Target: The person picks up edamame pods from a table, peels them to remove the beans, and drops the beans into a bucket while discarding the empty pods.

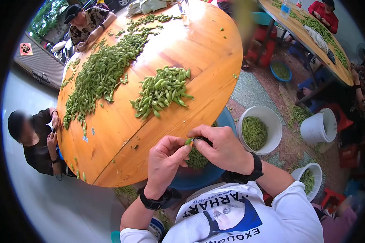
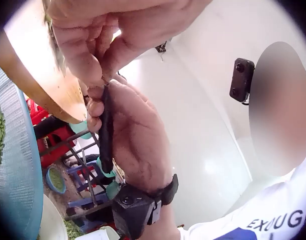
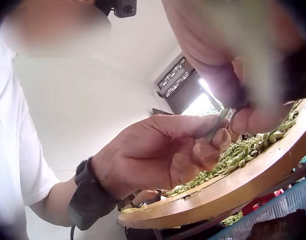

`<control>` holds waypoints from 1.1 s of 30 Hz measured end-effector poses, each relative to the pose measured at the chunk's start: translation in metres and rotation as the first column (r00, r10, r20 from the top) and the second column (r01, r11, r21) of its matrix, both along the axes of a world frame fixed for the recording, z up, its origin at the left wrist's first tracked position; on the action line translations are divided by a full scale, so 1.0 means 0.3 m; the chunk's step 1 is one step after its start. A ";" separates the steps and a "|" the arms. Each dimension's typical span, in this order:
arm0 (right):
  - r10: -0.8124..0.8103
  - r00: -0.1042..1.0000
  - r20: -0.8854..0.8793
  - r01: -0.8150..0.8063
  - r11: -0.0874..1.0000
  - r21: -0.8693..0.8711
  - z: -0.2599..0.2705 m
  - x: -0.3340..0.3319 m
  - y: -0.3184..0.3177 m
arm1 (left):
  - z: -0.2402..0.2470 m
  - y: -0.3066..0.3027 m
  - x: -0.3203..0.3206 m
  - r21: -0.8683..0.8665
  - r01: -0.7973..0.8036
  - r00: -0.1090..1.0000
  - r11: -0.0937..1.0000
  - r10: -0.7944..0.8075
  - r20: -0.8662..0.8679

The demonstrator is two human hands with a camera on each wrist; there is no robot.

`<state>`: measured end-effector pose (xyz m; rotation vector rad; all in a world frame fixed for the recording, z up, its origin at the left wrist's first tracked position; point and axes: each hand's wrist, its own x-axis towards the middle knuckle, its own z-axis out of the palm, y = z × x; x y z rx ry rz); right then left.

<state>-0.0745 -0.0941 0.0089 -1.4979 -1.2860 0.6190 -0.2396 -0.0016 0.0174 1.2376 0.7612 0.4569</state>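
Note:
Both hands meet just off the near edge of the round wooden table (image 1: 121, 137). My left hand (image 1: 185, 149) pinches one end of a green bean pod (image 1: 189, 141) between thumb and fingers. My right hand (image 1: 198, 140) touches the pod's other end, its fingers curled round a slim dark tool (image 2: 107, 130). The right wrist view shows the left hand (image 3: 213, 137) pinching the pod (image 3: 218, 125), with the right hand (image 3: 243, 107) blurred close above. The left wrist view has the left hand (image 2: 95, 67) on top and the right hand (image 2: 95, 107) under it.
Under the hands stands a blue basket (image 1: 207, 180) with pods in it. Two pod heaps (image 1: 162, 91) (image 1: 101, 73) lie on the table. White buckets (image 1: 271, 117) (image 1: 319, 126) (image 1: 312, 168) stand on the floor to the right. People sit around this table and around another table (image 1: 336, 65).

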 end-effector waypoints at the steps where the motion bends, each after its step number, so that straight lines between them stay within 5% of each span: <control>1: -0.002 1.000 0.026 0.002 1.000 -0.001 0.001 0.000 -0.002 | -0.004 0.000 0.000 -0.002 -0.010 1.000 1.000 0.010 0.002; 9: -0.044 0.974 0.224 0.021 0.994 0.105 -0.016 -0.028 -0.004 | -0.015 -0.031 -0.001 0.112 -0.051 0.997 0.992 0.057 -0.048; 11: -0.080 0.932 0.354 0.014 0.982 0.186 -0.028 -0.037 0.001 | -0.058 -0.043 -0.009 0.610 0.005 0.993 0.793 0.069 -0.098; 15: -0.067 0.929 0.365 -0.003 0.982 0.189 -0.039 -0.037 0.007 | -0.058 -0.050 -0.004 0.673 -0.018 0.999 0.739 0.045 -0.023; 17: 0.008 0.956 0.293 -0.055 0.987 0.152 -0.038 -0.023 0.006 | -0.029 -0.038 -0.008 0.095 -0.055 0.998 0.994 0.051 0.046; 18: 0.009 0.956 0.293 -0.056 0.987 0.151 -0.034 -0.015 0.005 | -0.027 -0.024 -0.013 0.094 -0.056 0.998 0.994 0.052 0.046; 20: 0.151 0.986 0.077 -0.161 0.977 0.137 -0.017 0.008 0.007 | -0.028 0.009 -0.026 -0.204 0.061 0.988 0.977 -0.031 0.149; 24: 0.310 0.949 -0.053 -0.303 0.946 0.111 0.006 0.045 0.005 | -0.052 0.035 -0.038 -0.459 0.294 0.918 0.838 -0.114 0.380; 28: 0.258 0.961 -0.098 -0.256 0.966 0.037 -0.006 0.040 0.001 | -0.026 0.027 -0.020 -0.487 0.302 0.929 0.820 -0.139 0.343; 30: 0.192 0.977 -0.092 -0.195 0.981 -0.021 -0.010 0.031 -0.004 | 0.017 -0.025 0.006 -0.070 0.035 0.997 0.997 -0.029 0.078; 32: 0.150 0.987 -0.051 -0.151 0.988 -0.020 -0.005 0.019 -0.008 | -0.014 -0.023 -0.013 0.054 0.094 0.994 0.994 -0.098 0.057; 33: 0.152 0.987 -0.053 -0.153 0.988 -0.022 -0.003 0.013 -0.010 | -0.029 -0.024 -0.015 0.353 0.104 0.994 0.930 -0.103 -0.024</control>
